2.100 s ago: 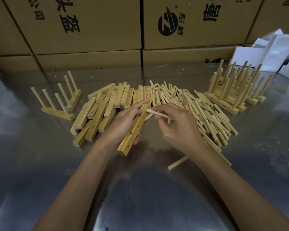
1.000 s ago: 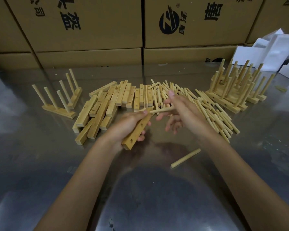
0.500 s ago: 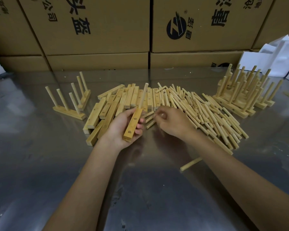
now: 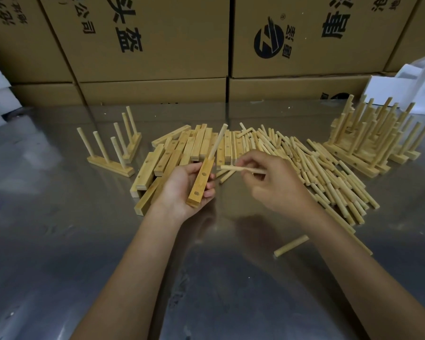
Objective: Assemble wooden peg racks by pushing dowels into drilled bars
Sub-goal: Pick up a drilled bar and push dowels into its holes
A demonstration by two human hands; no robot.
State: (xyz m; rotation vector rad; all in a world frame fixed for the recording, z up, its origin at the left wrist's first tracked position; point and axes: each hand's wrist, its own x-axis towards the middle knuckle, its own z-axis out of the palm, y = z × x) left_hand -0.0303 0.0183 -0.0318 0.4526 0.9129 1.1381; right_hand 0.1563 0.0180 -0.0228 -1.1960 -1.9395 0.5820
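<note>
My left hand (image 4: 182, 190) grips a drilled wooden bar (image 4: 201, 181) just above the table, with one dowel (image 4: 217, 141) standing up from the bar's far end. Two open holes show along the bar's face. My right hand (image 4: 277, 185) pinches a loose dowel (image 4: 241, 169) lying sideways, its tip pointing left a little short of the bar. A heap of drilled bars (image 4: 179, 153) lies behind my left hand. A heap of loose dowels (image 4: 324, 173) spreads out behind and right of my right hand.
Two finished racks (image 4: 111, 153) stand at the left, and a stack of several finished racks (image 4: 375, 141) at the far right. One stray dowel (image 4: 291, 245) lies on the shiny metal table (image 4: 59, 241). Cardboard boxes (image 4: 157, 45) wall the back; white foam pieces (image 4: 402, 87) sit back right.
My right hand pushed a dowel into the bar's far hole, reached into the dowel heap, and now holds a fresh dowel beside the bar. My left hand kept the bar.
</note>
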